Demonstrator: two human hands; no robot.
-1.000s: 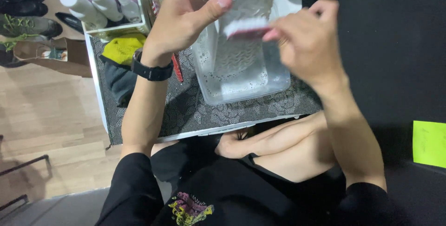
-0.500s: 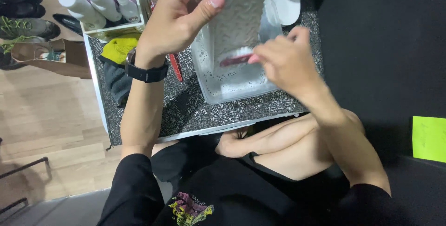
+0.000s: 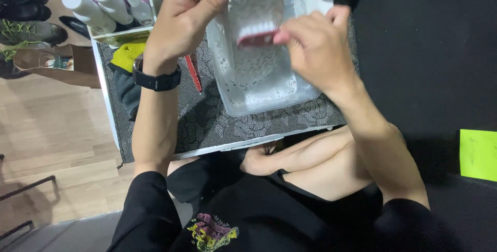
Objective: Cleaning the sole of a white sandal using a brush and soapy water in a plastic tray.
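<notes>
Above the clear plastic tub (image 3: 269, 84), at the top of the head view, both hands meet around one pale, textured object (image 3: 257, 1) that looks like a white shoe sole or a similar ribbed piece; the blur keeps me from telling its kind for sure. Its long axis runs up and away from the person, from just over the tub toward the upper edge of the picture, where it is cut off.

The left hand (image 3: 189, 11) grips the object's left edge, thumb pressed along the side and fingers wrapped behind it, so this hand carries it. A black wristwatch (image 3: 155, 78) sits on that wrist.

The right hand (image 3: 316, 50) comes in from the right, fingers pinched together on a small brush (image 3: 256, 33) with a reddish back and white bristles. The brush lies crosswise to the object, touching its lower end, bristles turned up toward the ribbed face. Both hands are therefore at the object, the left higher on its side, the right lower and just beside it.

The tub stands on a dark patterned mat (image 3: 207, 122) covering a small table. Left of the tub lie a red pen-like tool (image 3: 193, 73) and a yellow cloth (image 3: 126, 55); behind them white bottles (image 3: 101, 6) stand in a tray. Shoes (image 3: 26, 29) rest on the wooden floor further left.
</notes>
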